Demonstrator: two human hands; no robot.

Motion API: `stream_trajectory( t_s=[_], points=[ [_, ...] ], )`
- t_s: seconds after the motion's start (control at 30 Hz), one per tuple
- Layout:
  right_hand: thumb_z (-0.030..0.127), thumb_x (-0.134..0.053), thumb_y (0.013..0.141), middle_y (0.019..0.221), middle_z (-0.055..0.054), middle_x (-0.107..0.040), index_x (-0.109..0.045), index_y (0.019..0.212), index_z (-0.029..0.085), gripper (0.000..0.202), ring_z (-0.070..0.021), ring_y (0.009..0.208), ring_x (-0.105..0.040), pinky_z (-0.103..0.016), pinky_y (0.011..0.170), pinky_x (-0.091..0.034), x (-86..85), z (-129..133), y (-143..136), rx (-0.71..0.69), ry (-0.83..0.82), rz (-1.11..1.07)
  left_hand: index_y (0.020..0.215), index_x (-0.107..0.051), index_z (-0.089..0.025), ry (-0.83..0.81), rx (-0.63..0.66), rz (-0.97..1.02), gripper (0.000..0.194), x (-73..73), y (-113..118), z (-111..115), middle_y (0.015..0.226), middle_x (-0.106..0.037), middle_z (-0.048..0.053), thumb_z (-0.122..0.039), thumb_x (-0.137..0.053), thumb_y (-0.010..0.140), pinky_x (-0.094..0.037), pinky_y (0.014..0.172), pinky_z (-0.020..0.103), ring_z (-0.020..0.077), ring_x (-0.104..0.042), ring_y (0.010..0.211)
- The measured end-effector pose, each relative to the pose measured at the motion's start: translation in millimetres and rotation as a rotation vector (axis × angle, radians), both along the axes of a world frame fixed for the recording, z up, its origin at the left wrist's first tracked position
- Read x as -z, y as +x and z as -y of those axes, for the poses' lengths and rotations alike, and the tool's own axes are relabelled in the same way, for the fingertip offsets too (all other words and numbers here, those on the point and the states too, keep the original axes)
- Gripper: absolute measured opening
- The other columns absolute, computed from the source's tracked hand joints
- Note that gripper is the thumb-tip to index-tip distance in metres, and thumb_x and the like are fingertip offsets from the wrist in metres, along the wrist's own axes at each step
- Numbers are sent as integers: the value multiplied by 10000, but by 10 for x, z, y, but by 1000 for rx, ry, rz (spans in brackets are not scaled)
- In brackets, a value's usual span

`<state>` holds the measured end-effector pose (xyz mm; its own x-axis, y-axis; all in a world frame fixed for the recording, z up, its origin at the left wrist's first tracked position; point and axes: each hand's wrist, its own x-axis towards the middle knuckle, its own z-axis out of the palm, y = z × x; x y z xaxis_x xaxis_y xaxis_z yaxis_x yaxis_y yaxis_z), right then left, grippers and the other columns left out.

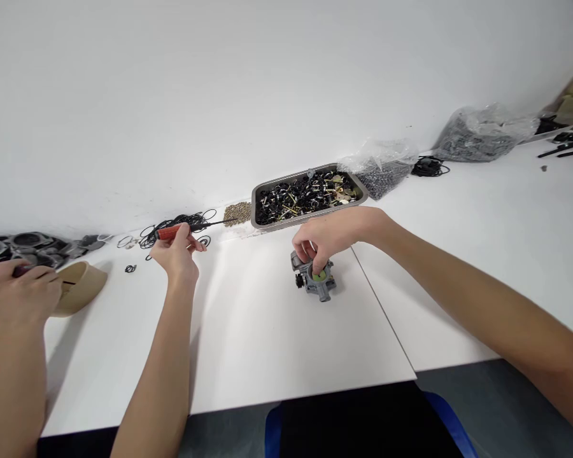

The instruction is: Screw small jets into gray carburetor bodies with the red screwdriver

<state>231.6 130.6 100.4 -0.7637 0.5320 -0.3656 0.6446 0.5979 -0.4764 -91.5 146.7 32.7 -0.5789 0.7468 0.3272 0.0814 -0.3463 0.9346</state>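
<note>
My left hand (pixel 177 249) grips a screwdriver (pixel 170 231) by its red handle. The black shank points right, its thin tip over a pile of small brass-coloured screws (pixel 237 213). My right hand (pixel 325 238) is closed on a grey metal carburetor (pixel 323 287) that sits on the white table. Fingers reach over its top, and one digit rests at the round opening, where a yellow-green disc (pixel 319 276) shows. The far fingertips are partly hidden behind the hand.
A metal tray (pixel 310 218) holds mixed black and brass parts. Beside it lie plastic bags of parts (pixel 386 175), black rings (pixel 184 222) and a black coil (pixel 428 166). At left, a co-worker's hand (pixel 21 292) is near a beige container (pixel 93 289) and metal castings (pixel 26 242).
</note>
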Motion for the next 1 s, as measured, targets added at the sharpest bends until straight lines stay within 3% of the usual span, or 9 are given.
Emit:
stream_trajectory(
  t_s=[0.17,0.37,0.57,0.7,1.0],
  points=[
    [498,-721,757,976,-50,-676,-659,989,201,382,-176,797,-603,-267,598,-375,92,-167,25,46,-6,-157,655,-526,-178,54,50,41,189,-150,56,113,467,-350,-78,-240,-704,678,-428,426,295,103,-413,379],
    [382,-702,788,958,-73,-678,-681,988,162,298,-158,751,-607,-263,618,-419,293,-364,12,277,106,-452,633,-546,-173,28,217,150,110,-274,320,260,456,-327,-56,-195,-635,694,-380,429,289,110,-397,390],
    [306,-754,740,1048,-91,-701,-699,1072,152,370,-162,855,-628,-267,700,-472,480,-346,-151,210,-55,-609,658,-593,-161,6,407,172,66,-294,499,340,471,-327,-45,-194,-608,714,-379,435,273,99,-381,409],
    [319,-772,736,1138,-90,-696,-705,1094,153,400,-156,904,-631,-248,725,-491,526,-279,-256,171,-175,-650,667,-597,-157,-2,435,215,61,-281,533,345,468,-335,-43,-196,-609,713,-387,433,276,101,-370,411],
    [300,-785,718,944,-61,-743,-756,935,151,265,-140,767,-647,-235,629,-465,555,-249,-315,167,-226,-729,642,-579,-132,-12,461,257,57,-319,578,376,442,-352,-41,-151,-592,695,-399,433,282,107,-371,403]
  ],
)
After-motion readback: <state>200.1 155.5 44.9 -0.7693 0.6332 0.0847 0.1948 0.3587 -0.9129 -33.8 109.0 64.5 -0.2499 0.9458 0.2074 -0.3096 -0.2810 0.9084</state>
